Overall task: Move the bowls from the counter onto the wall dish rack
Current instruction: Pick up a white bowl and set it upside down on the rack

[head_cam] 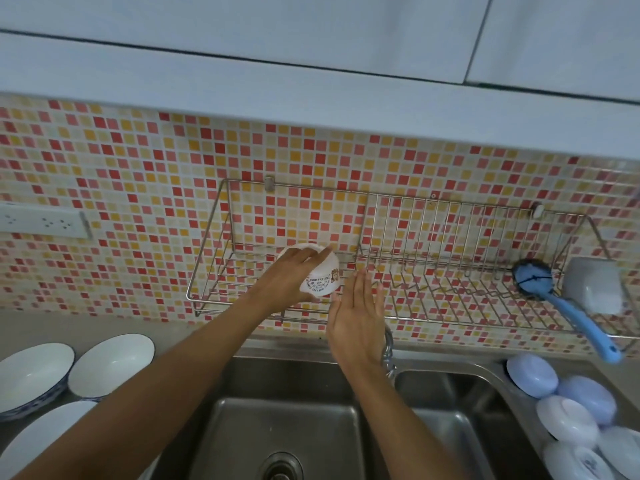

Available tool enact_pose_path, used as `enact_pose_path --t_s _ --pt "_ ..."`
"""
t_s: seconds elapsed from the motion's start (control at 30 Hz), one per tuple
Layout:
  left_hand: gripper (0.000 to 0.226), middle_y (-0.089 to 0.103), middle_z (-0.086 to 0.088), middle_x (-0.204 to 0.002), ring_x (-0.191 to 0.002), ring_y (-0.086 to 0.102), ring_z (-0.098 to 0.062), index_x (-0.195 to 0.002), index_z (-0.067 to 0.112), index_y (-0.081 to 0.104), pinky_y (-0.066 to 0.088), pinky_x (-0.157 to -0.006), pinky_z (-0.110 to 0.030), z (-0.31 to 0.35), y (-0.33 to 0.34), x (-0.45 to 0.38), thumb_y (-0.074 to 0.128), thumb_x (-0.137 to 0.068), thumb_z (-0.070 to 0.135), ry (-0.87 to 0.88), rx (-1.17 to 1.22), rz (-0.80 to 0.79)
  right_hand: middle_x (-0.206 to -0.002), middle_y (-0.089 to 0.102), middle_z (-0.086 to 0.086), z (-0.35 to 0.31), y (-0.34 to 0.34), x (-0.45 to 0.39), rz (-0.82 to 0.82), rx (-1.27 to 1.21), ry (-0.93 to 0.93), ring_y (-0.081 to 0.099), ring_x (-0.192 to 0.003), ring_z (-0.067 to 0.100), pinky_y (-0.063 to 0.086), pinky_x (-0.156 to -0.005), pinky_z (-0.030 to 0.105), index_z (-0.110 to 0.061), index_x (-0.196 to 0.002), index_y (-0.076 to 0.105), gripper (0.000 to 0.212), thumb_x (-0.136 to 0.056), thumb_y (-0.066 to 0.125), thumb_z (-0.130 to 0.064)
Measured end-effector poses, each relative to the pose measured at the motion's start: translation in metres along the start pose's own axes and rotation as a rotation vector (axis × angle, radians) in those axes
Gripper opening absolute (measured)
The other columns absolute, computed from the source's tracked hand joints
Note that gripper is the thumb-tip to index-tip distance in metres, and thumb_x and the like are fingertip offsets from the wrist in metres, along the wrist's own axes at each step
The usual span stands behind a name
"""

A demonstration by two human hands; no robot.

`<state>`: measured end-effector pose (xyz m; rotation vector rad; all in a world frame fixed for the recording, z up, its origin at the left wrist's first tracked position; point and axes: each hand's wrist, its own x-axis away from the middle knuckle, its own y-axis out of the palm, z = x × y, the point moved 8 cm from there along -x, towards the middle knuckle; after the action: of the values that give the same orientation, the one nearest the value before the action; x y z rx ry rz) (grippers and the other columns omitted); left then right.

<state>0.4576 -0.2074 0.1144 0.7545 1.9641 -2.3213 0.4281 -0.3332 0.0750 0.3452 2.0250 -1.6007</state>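
Left grip (294,271) clamped around a small white printed bowl (320,277), held tipped on its side over the left section of the wire wall dish rack (381,252), mouth toward the tiled wall, base toward the camera. Whether bowl touches the rack wires: cannot tell. Right grip (356,317) released, flat, fingers together, just right of the held bowl and apart from it, in front of the rack's front rail. Down and left of the left grip, on the table (45,327), two white blue-rimmed bowls (110,363) upright, side by side. Far right of the right grip, a blue dish brush (568,303) lying in the rack beside a white cup (594,289). Below that, lilac and white bowls (568,410) upturned along the steel sink (277,420) edge.
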Motion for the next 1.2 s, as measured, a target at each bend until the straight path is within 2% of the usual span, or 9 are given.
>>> enact_pose_path --t_s 0.3,0.37,0.47,0.6,0.8,0.97,1.07,1.13,1.2 --pt "0.073 0.042 -0.005 -0.145 -0.131 0.036 -0.027 -0.143 0.021 0.039 0.036 -0.109 -0.04 -0.002 0.011 -0.001 0.073 -0.079 0.013 -0.02 0.085 -0.086 -0.146 0.044 0.018 -0.001 -0.007 0.001 0.052 -0.019 0.019 0.034 -0.141 0.029 0.018 -0.119 0.047 0.002 -0.14 0.043 0.06 -0.101 0.015 -0.034" --pt "0.064 0.045 -0.004 -0.144 -0.131 0.038 -0.026 -0.14 0.022 0.042 0.036 -0.111 -0.042 -0.006 0.011 0.003 0.069 -0.082 0.017 -0.046 0.174 -0.044 -0.147 0.044 0.018 -0.001 -0.006 0.002 0.048 -0.025 0.011 0.035 -0.141 0.029 0.017 -0.119 0.046 0.002 -0.141 0.043 0.061 -0.101 0.014 -0.034" --pt "0.048 0.045 -0.004 -0.143 -0.132 0.037 -0.025 -0.137 0.022 0.047 0.031 -0.112 -0.04 -0.019 0.0 0.018 0.059 -0.09 0.025 -0.177 0.296 0.123 -0.144 0.048 0.018 0.0 -0.007 0.002 0.062 -0.044 -0.024 0.039 -0.139 0.028 0.016 -0.12 0.045 0.001 -0.138 0.047 0.061 -0.103 0.013 -0.035" --pt "0.04 0.049 -0.007 -0.141 -0.131 0.039 -0.027 -0.134 0.018 0.051 0.035 -0.109 -0.041 -0.019 -0.006 0.03 0.05 -0.095 0.023 -0.227 0.206 0.194 -0.145 0.046 0.015 0.001 -0.004 0.014 0.08 -0.091 -0.142 0.038 -0.139 0.025 0.012 -0.119 0.043 -0.001 -0.139 0.046 0.053 -0.103 0.024 -0.033" --pt "0.045 0.039 -0.002 -0.151 -0.138 0.035 -0.023 -0.143 0.021 0.039 0.029 -0.114 -0.037 -0.017 0.006 0.026 0.041 -0.098 0.024 -0.188 0.23 0.052 -0.145 0.046 0.015 0.003 0.0 0.018 0.068 -0.102 -0.141 0.039 -0.139 0.025 0.013 -0.12 0.039 -0.001 -0.14 0.045 0.051 -0.102 0.028 -0.032" --pt "0.049 0.027 0.0 -0.156 -0.144 0.027 -0.021 -0.148 0.024 0.026 0.027 -0.115 -0.039 -0.017 0.015 0.026 0.034 -0.101 0.03 -0.192 0.231 -0.04 -0.142 0.05 0.017 0.002 0.0 0.019 0.062 -0.082 -0.123 0.042 -0.137 0.026 0.015 -0.12 0.042 0.0 -0.136 0.05 0.051 -0.102 0.028 -0.031" --pt "0.049 0.027 -0.001 -0.157 -0.143 0.028 -0.021 -0.149 0.023 0.023 0.031 -0.113 -0.04 -0.015 0.01 0.033 0.025 -0.102 0.036 -0.201 0.109 -0.001 -0.148 0.044 0.015 0.001 -0.002 0.02 0.053 -0.095 -0.097 0.036 -0.141 0.025 0.015 -0.12 0.046 -0.002 -0.141 0.043 0.053 -0.103 0.023 -0.033" --pt "0.05 0.034 -0.004 -0.153 -0.141 0.034 -0.022 -0.148 0.02 0.028 0.032 -0.112 -0.041 -0.009 0.008 0.048 0.019 -0.102 0.039 -0.208 -0.034 0.048 -0.156 0.03 0.013 0.001 0.0 0.028 0.043 -0.113 -0.068 0.022 -0.146 0.025 0.007 -0.121 0.046 -0.005 -0.148 0.029 0.056 -0.103 0.018 -0.035" --pt "0.052 0.039 -0.006 -0.151 -0.14 0.035 -0.022 -0.146 0.019 0.031 0.024 -0.117 -0.042 -0.004 0.013 0.071 0.014 -0.102 0.041 -0.186 -0.114 0.073 -0.161 0.012 0.011 -0.004 0.004 0.044 0.038 -0.155 -0.055 0.007 -0.149 0.025 0.002 -0.12 0.043 -0.006 -0.152 0.015 0.058 -0.102 0.019 -0.037"
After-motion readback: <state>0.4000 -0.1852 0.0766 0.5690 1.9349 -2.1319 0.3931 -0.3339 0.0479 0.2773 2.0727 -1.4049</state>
